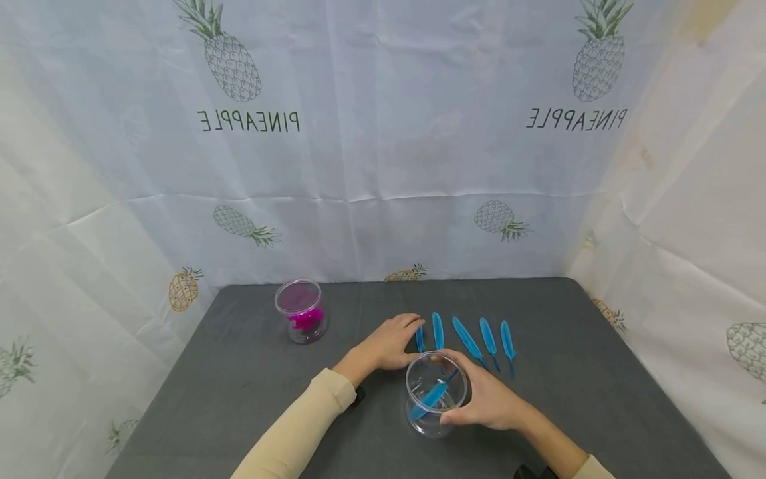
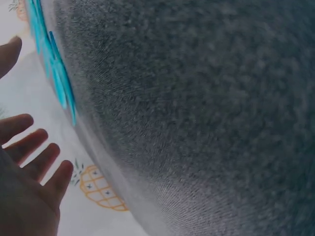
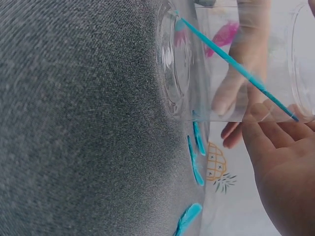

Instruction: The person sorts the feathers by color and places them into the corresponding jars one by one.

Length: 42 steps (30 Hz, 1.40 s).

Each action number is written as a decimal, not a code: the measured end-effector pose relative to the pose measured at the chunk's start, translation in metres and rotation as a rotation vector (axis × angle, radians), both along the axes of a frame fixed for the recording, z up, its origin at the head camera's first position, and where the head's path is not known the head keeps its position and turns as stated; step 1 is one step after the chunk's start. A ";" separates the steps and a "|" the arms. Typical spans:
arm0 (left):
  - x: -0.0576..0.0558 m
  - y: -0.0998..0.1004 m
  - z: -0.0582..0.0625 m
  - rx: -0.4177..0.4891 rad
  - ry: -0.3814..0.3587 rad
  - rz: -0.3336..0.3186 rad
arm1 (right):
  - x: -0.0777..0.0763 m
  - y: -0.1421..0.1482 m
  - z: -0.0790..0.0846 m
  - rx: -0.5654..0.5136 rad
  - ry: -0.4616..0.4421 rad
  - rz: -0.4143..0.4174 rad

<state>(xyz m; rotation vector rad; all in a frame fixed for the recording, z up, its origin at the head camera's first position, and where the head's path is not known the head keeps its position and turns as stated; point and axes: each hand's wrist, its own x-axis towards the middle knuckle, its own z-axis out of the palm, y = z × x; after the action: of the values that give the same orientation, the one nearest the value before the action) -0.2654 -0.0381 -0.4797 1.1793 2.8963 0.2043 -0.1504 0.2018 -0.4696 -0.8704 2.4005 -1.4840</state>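
My right hand (image 1: 491,396) grips a clear round jar (image 1: 432,430) by its side near the rim, thumb at the front and fingers behind. Inside it a blue feather (image 1: 432,397) leans diagonally; the right wrist view shows the feather (image 3: 231,61) edge-on, through the jar wall. My left hand (image 1: 391,342) is just left of the jar, fingertips beside the leftmost blue feather (image 1: 419,338) of a row. In the left wrist view the fingers (image 2: 34,145) are spread and hold nothing.
Several more blue feathers lie in the row right of the leftmost, including one long slanted feather (image 1: 467,336). A second clear jar (image 1: 305,336) with bright pink contents stands back left on the dark grey table (image 1: 239,392). Pineapple-print cloth (image 1: 383,146) hangs behind and at both sides.
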 end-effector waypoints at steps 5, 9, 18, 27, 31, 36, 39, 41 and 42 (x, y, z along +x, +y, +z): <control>-0.002 0.002 -0.007 -0.027 -0.083 0.012 | 0.001 0.000 0.000 0.015 0.010 -0.005; -0.004 0.004 -0.011 -0.046 -0.118 0.012 | 0.000 0.001 0.000 0.015 0.000 -0.006; -0.003 0.005 -0.012 -0.072 -0.152 0.032 | -0.001 0.001 -0.001 0.016 0.009 -0.001; -0.003 0.009 -0.011 -0.059 -0.139 0.060 | -0.001 0.001 -0.002 0.012 0.000 0.003; -0.003 0.008 -0.010 -0.007 -0.149 0.073 | 0.000 0.001 -0.002 0.008 -0.010 0.002; -0.004 0.007 -0.011 0.107 -0.142 0.067 | 0.000 0.000 -0.001 0.016 0.005 -0.004; -0.003 0.006 -0.010 0.179 -0.119 0.055 | 0.000 0.000 -0.001 0.028 0.021 -0.010; -0.002 0.005 -0.008 0.224 -0.095 0.048 | 0.000 0.000 -0.001 0.029 0.027 -0.010; -0.001 0.005 -0.007 0.245 -0.084 0.044 | 0.000 0.000 -0.002 0.025 0.032 -0.007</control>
<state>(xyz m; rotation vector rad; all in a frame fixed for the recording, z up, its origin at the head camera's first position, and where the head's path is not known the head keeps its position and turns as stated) -0.2669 -0.0332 -0.4868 1.1045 2.8880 0.6096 -0.1500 0.2022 -0.4713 -0.8881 2.4417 -1.4497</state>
